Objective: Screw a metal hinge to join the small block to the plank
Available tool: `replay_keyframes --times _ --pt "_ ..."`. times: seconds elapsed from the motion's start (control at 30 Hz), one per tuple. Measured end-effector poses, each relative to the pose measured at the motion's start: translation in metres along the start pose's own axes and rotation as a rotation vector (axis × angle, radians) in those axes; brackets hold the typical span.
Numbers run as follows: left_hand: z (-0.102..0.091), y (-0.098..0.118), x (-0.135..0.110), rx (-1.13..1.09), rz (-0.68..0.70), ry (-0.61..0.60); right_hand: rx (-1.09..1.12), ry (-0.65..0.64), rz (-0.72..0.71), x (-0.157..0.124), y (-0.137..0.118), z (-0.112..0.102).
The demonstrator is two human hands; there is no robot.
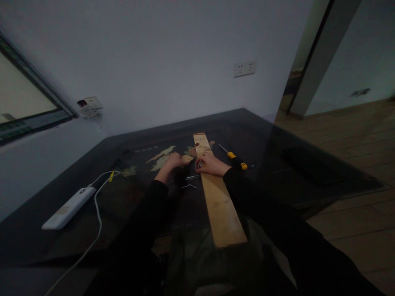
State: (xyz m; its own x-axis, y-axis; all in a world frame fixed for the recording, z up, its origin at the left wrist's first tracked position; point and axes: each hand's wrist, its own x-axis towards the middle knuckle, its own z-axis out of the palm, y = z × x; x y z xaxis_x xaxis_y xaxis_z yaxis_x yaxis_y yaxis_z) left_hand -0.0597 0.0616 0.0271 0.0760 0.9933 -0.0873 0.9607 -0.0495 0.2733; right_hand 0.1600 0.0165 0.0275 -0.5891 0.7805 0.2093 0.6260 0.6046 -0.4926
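A long wooden board (220,205) lies lengthwise on the dark table, its near end jutting past the edge toward my body. My right hand (212,165) rests across the board, fingers curled around a small shiny metal piece (199,164) whose kind I cannot make out. To the left of the board, my left hand (173,160) is closed on a small wooden block (187,159). Several thin metal screws or nails (189,186) lie between my forearms, just below the hands. A yellow and black screwdriver (236,159) lies right of the board, its shaft pointing away from me.
A white power bank (69,208) with a white cable (98,205) is on the table's left side. The dark table (271,181) carries a floral pattern and meets the wall behind. A wall socket (245,68) and a window (27,82) are beyond it.
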Motion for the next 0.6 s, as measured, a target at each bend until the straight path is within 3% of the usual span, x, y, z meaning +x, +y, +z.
replay_keyframes --times 0.13,0.3,0.6 --pt "0.009 -0.004 -0.028 0.06 0.061 0.085 -0.006 -0.007 0.014 -0.001 -0.001 -0.001" --pt "0.025 -0.012 -0.062 -0.075 0.266 0.14 -0.001 0.008 -0.011 0.0 0.001 0.001" --pt "0.028 -0.014 -0.075 -0.23 0.507 0.115 0.008 0.022 -0.027 0.001 0.004 0.004"
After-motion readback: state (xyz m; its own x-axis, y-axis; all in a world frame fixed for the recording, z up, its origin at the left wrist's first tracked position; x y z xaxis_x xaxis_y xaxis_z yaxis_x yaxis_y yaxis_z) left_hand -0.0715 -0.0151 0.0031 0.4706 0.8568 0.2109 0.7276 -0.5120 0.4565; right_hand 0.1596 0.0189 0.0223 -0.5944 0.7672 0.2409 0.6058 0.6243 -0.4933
